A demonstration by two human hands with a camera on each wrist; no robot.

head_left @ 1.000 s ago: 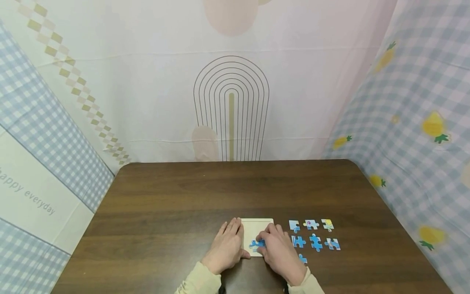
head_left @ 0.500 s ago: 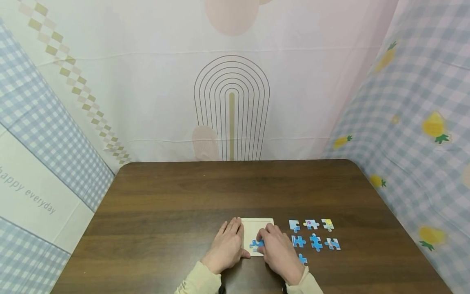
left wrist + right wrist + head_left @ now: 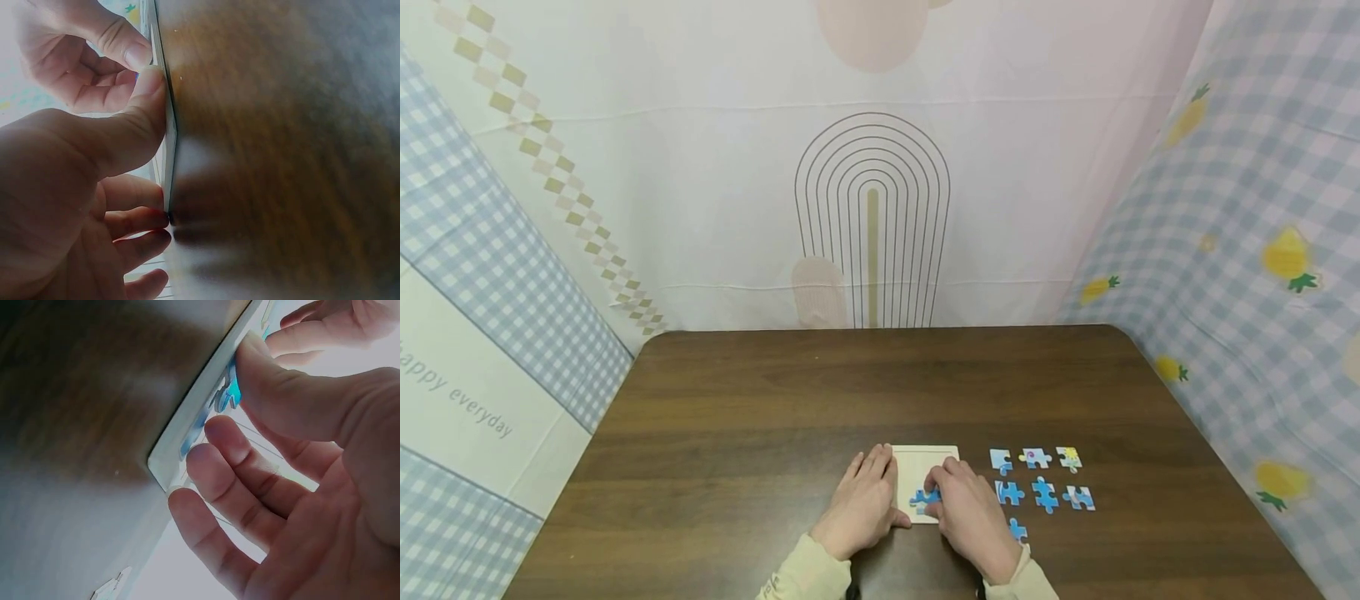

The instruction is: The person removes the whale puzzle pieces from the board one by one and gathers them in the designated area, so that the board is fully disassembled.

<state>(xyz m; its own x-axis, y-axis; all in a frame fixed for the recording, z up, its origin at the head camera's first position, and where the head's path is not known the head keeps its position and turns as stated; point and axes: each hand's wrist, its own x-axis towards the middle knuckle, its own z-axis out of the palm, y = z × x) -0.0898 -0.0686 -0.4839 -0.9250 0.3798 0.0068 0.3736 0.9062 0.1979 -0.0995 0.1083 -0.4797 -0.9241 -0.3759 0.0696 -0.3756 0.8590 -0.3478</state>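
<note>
My left hand lies along the left side of a pale wooden puzzle tray, fingers straight, thumb at its near edge. At the tray's near right part, my right hand has its fingers curled down over a blue jigsaw piece, pinching it low over the tray. The right wrist view shows blue jigsaw pieces at the right thumb, inside the tray rim. The right hand's palm and fingers hide much of the tray's near right corner. In the left wrist view both thumbs meet near the tray edge.
Several loose jigsaw pieces lie in rows right of the tray, among them a blue piece and a yellow-patterned piece. One more blue piece sits nearer, beside the right wrist. The brown wooden table reaches back to a hanging cloth.
</note>
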